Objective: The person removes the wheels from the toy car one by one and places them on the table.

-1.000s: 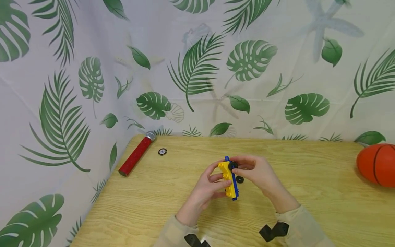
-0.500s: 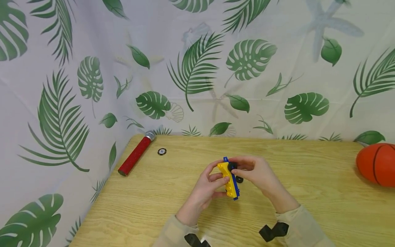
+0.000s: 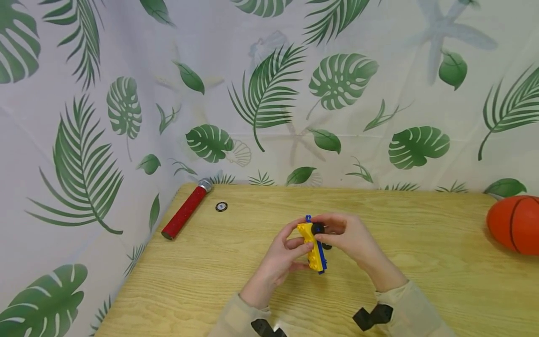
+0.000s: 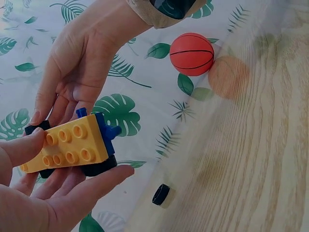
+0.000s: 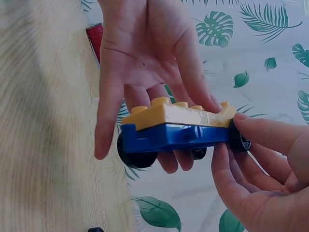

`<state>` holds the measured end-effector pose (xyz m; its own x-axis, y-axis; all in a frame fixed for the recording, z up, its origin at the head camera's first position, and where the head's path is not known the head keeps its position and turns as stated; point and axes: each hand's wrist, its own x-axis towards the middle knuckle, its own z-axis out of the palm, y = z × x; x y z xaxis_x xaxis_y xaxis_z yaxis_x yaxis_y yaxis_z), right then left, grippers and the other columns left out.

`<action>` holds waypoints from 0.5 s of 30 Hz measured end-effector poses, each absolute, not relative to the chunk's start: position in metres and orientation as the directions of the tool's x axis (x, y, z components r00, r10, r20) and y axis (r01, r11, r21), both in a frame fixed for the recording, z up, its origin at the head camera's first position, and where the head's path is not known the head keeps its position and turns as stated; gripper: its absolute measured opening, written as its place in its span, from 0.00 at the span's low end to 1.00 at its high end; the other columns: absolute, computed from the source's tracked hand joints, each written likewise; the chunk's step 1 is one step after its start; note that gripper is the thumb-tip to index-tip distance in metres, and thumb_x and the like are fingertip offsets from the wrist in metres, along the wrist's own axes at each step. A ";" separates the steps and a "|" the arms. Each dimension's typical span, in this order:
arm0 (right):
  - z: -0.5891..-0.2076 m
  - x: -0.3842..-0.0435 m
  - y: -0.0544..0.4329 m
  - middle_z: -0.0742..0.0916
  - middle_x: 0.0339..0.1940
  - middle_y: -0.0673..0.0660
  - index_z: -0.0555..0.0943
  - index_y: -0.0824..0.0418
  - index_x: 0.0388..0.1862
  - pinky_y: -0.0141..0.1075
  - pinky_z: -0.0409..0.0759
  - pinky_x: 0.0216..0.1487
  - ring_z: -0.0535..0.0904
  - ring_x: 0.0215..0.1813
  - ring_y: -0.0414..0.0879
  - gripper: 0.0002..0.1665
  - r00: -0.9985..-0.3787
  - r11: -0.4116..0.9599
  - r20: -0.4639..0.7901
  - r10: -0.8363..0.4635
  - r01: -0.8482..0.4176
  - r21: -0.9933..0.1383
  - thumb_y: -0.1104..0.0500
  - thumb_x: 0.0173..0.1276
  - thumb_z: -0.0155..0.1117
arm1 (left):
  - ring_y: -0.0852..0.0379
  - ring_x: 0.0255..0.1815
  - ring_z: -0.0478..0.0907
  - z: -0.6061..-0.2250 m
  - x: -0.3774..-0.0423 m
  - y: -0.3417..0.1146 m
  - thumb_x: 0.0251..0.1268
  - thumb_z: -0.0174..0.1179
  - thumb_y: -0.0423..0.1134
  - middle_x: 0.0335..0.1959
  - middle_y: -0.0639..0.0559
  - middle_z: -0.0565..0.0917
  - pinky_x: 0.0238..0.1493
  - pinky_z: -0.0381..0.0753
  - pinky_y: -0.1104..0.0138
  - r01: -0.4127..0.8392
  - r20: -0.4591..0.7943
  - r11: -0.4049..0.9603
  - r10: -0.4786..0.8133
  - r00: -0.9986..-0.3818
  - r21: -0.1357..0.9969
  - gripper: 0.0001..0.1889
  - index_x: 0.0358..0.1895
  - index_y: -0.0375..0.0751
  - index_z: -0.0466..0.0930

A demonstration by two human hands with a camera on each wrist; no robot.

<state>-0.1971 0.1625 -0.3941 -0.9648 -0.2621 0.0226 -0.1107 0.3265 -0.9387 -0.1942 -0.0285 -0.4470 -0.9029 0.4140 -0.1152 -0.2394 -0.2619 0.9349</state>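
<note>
One toy car point(image 5: 181, 126), yellow studded top point(image 4: 72, 144), blue base point(image 5: 164, 137), black wheels point(image 5: 136, 153)

A white sheet point(image 3: 294, 110), printed with green leaves point(image 3: 343, 82) and palm fronds point(image 3: 275, 89), hangs behind a table and spans the upper half of the head view. It bends softly at 10 o'clock and continues down the left side to 8 o'clock, where it looks faintly lilac. A grey-blue printed starfish point(image 3: 442, 32) shows at 2 o'clock, a faded shell point(image 3: 267, 47) at 12. The table point(image 3: 252, 220) is pale yellow wood with visible grain. Light is soft, with a small glare point(image 3: 276, 326) at 6 o'clock.
</note>
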 end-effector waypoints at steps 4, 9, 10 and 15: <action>-0.395 -0.197 0.163 0.86 0.53 0.65 0.80 0.65 0.60 0.34 0.85 0.44 0.83 0.46 0.49 0.22 -0.964 0.331 0.029 -0.264 -0.119 -0.936 0.64 0.67 0.67 | 0.51 0.49 0.83 -0.447 -0.194 -0.029 0.72 0.57 0.31 0.56 0.40 0.83 0.40 0.88 0.52 -0.249 -0.110 -0.273 0.439 -0.892 0.929 0.30 0.73 0.58 0.64; -0.395 -0.197 0.164 0.86 0.51 0.64 0.80 0.64 0.60 0.33 0.85 0.44 0.83 0.46 0.48 0.22 -0.963 0.340 0.032 -0.267 -0.125 -0.932 0.63 0.67 0.68 | 0.51 0.48 0.84 -0.446 -0.193 -0.028 0.72 0.57 0.30 0.55 0.42 0.83 0.39 0.88 0.54 -0.253 -0.115 -0.270 0.437 -0.892 0.929 0.30 0.72 0.58 0.64; -0.395 -0.197 0.164 0.86 0.51 0.64 0.80 0.64 0.60 0.32 0.85 0.44 0.83 0.46 0.47 0.22 -0.963 0.339 0.030 -0.267 -0.124 -0.933 0.63 0.67 0.68 | 0.51 0.47 0.84 -0.446 -0.193 -0.028 0.72 0.56 0.30 0.55 0.42 0.83 0.38 0.88 0.55 -0.252 -0.117 -0.269 0.435 -0.893 0.930 0.30 0.72 0.58 0.65; -0.395 -0.196 0.164 0.86 0.51 0.64 0.80 0.64 0.60 0.32 0.85 0.44 0.84 0.46 0.48 0.23 -0.961 0.335 0.042 -0.273 -0.135 -0.932 0.63 0.66 0.69 | 0.51 0.47 0.84 -0.444 -0.192 -0.027 0.72 0.57 0.30 0.54 0.43 0.84 0.38 0.88 0.55 -0.245 -0.117 -0.259 0.425 -0.898 0.934 0.29 0.72 0.57 0.65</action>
